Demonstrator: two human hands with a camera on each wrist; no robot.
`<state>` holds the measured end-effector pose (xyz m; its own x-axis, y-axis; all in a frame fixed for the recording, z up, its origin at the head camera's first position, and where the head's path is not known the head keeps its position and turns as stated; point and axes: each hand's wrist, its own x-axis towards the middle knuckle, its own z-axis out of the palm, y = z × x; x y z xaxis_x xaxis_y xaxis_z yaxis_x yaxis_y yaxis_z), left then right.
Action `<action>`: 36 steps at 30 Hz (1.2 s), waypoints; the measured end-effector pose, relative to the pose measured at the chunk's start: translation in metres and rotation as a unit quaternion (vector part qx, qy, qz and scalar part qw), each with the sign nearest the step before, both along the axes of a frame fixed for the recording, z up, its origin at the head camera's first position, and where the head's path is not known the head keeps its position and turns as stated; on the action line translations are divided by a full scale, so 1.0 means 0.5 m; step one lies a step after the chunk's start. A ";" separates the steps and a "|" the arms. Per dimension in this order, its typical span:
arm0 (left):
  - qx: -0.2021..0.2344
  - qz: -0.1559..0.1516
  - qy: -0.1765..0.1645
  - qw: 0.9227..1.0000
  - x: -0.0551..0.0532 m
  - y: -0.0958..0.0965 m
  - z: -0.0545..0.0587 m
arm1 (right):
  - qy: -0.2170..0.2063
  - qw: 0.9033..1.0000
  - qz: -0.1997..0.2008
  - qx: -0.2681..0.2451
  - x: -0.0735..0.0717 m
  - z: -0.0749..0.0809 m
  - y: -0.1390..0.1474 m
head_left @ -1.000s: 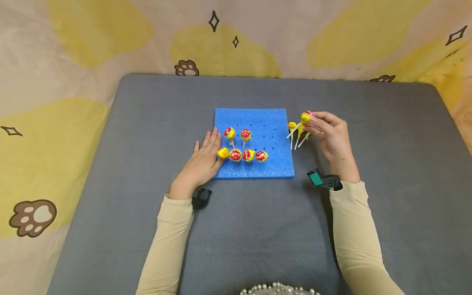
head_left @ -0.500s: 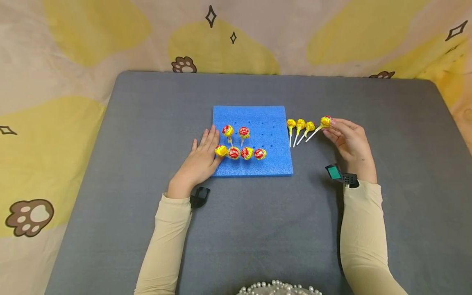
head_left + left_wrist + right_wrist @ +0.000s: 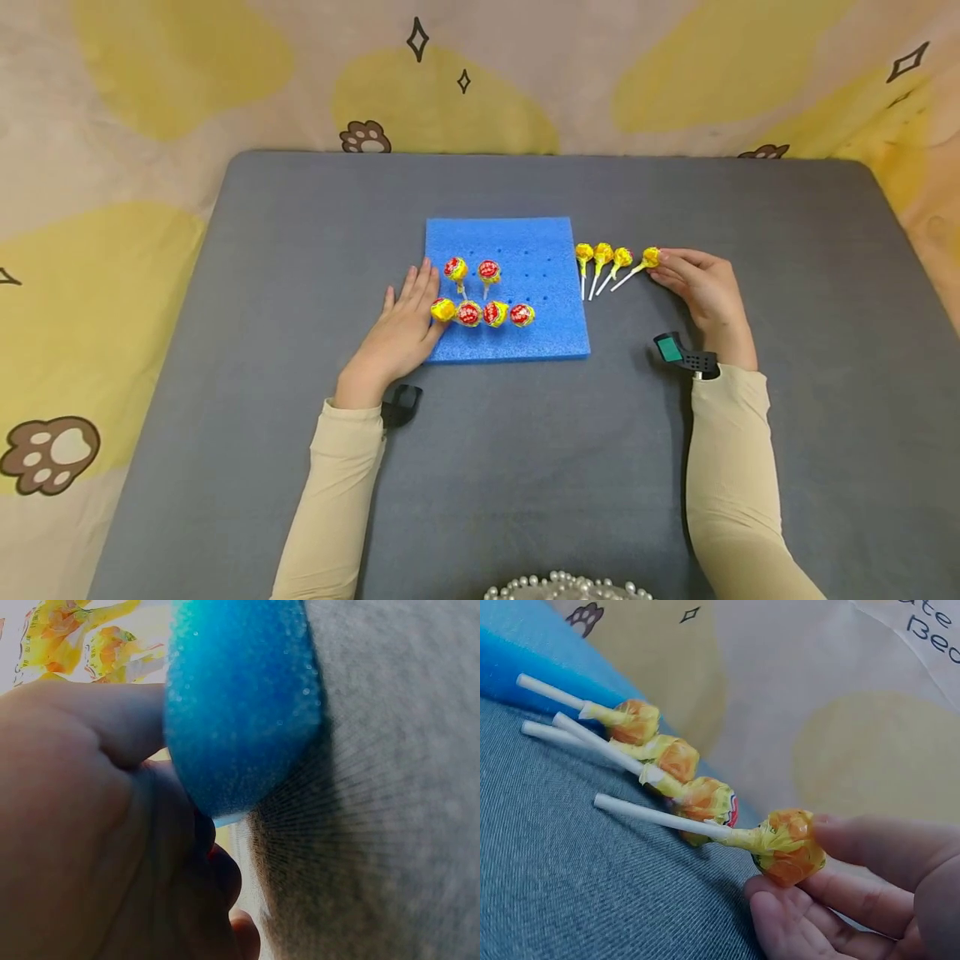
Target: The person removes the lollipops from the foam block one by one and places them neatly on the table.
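In the head view a blue foam block (image 3: 555, 333) lies mid-table, dotted with small holes. Several yellow-and-red wrapped lollipops (image 3: 488, 272) stand in it: two behind, a row in front. My left hand (image 3: 393, 337) rests along the block's left edge, fingers straight; in the left wrist view the thumb lies against the foam (image 3: 240, 697). With thumb and fingers my right hand (image 3: 708, 292) pinches a lollipop (image 3: 649, 257) by its wrapped head, its white stick pointing left, at table level. Three more lollipops (image 3: 603, 253) lie between it and the block.
The grey table (image 3: 525, 467) spreads around the block. A patterned yellow-and-beige cloth (image 3: 525, 75) hangs behind the table's far edge. Each wrist wears a dark camera mount, such as the one on the right (image 3: 686, 354).
The right hand has carried its lollipop rightward and down, from over the other three to beside them. My left hand has stayed on the block. The head view has shifted slightly.
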<state>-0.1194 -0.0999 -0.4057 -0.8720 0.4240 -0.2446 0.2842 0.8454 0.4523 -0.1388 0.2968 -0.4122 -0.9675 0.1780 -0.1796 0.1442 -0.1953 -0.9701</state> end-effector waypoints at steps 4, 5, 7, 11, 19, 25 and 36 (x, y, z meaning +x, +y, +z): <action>0.004 -0.001 0.003 1.000 0.000 -0.002 -0.001 | 0.028 0.999 -0.001 0.035 -0.002 -0.001 -0.004; 0.004 -0.002 0.004 1.000 -0.001 -0.002 -0.001 | 0.035 0.999 0.000 0.041 -0.003 -0.001 -0.004; 0.005 -0.002 0.004 1.000 -0.001 -0.002 -0.001 | 0.045 0.997 0.001 0.058 -0.004 -0.001 -0.005; 0.006 -0.003 0.004 1.000 -0.002 -0.001 0.000 | 0.056 0.993 0.007 0.103 -0.007 -0.002 -0.006; 0.005 -0.003 0.004 1.000 -0.003 -0.001 0.002 | 0.035 0.966 0.027 0.256 -0.011 -0.006 -0.009; 0.003 -0.001 0.001 1.000 0.002 -0.004 -0.001 | 0.030 0.938 0.018 0.344 -0.005 -0.007 -0.021; 0.009 -0.006 0.008 1.000 -0.001 -0.003 -0.003 | 0.029 0.956 0.007 0.291 0.000 -0.004 -0.009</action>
<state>-0.1198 -0.1016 -0.4070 -0.8704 0.4386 -0.2239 0.3012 0.8339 0.4625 -0.1386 0.2925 -0.4143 -0.9759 0.2182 0.0006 0.0848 0.3818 -0.9203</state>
